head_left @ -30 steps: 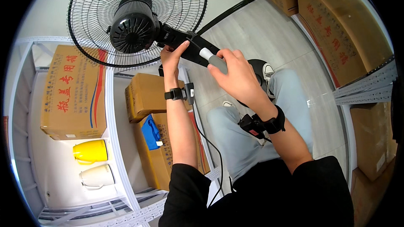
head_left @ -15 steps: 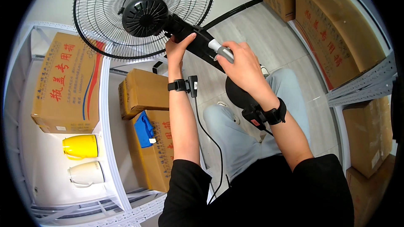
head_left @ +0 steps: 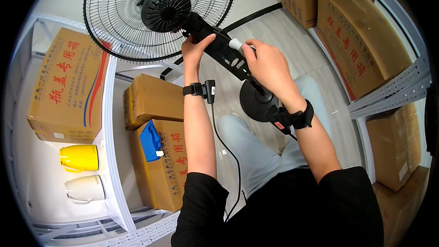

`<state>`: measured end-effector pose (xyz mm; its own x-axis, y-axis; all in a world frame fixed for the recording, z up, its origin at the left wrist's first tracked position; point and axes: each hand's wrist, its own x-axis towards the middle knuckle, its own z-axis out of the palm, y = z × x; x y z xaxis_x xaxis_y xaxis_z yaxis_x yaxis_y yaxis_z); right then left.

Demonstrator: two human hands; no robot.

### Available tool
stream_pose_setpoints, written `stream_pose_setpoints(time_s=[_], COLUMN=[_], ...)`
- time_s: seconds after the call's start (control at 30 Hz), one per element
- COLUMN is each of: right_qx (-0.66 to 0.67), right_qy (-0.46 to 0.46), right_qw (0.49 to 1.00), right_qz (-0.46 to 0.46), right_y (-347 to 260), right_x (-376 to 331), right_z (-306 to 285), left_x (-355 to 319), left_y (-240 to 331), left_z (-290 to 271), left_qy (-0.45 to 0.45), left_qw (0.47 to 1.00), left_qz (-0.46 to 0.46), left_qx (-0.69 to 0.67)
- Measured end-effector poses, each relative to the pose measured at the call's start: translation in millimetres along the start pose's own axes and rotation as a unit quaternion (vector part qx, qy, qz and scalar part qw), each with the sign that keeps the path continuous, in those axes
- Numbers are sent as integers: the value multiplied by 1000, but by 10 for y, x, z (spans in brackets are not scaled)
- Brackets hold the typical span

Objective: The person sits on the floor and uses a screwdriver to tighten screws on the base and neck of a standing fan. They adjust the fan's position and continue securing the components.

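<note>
A black pedestal fan (head_left: 168, 13) with a wire cage leans across the upper left, its motor housing facing me. My left hand (head_left: 195, 51) is closed round the fan's neck just below the motor, thumb lying along the black body. My right hand (head_left: 266, 64) is closed on a tool with a white-and-grey handle (head_left: 236, 44), held against or just over the control housing (head_left: 228, 55). The tool's working end and most of its grip are hidden. Beneath my right wrist the fan's pole runs down to a round black base (head_left: 256, 105) on the floor.
Cardboard boxes (head_left: 68, 87) fill a white shelf at left, above a yellow jug (head_left: 80, 158) and a white jug (head_left: 85, 189). A blue cloth (head_left: 151, 142) lies on a lower box (head_left: 173, 178). More boxes (head_left: 356, 41) sit on right-hand shelving. My knees flank the base.
The fan sits slightly farther right in view. My right hand has shifted a little right and turned, covering more of the tool's handle. More of the round base shows. My left hand keeps its hold.
</note>
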<state>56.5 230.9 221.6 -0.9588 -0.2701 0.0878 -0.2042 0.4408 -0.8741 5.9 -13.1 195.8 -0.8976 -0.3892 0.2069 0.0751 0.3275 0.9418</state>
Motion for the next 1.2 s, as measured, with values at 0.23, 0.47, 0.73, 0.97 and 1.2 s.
stream_pose_setpoints(time_s=[0.23, 0.47, 0.73, 0.97, 1.2], right_qx=[9, -3, -12, 4, 8], right_qy=[130, 58, 107, 102, 59], right_qw=[982, 998, 989, 991, 998], right_qz=[-139, -19, -104, -86, -14], right_y=[44, 35, 73, 62, -27], right_x=[-126, -15, -116, -109, -129], right_z=[42, 17, 19, -7, -82], left_x=[13, 46, 43, 45, 20], left_y=[-30, -67, -60, -84, -36], left_z=[2, -24, -43, -43, -31], left_qy=[-8, -4, -2, -3, -10], left_qw=[1000, 1000, 1000, 1000, 1000], left_qz=[-1, 5, 6, 3, 4], left_qx=[2, 3, 22, 13, 3])
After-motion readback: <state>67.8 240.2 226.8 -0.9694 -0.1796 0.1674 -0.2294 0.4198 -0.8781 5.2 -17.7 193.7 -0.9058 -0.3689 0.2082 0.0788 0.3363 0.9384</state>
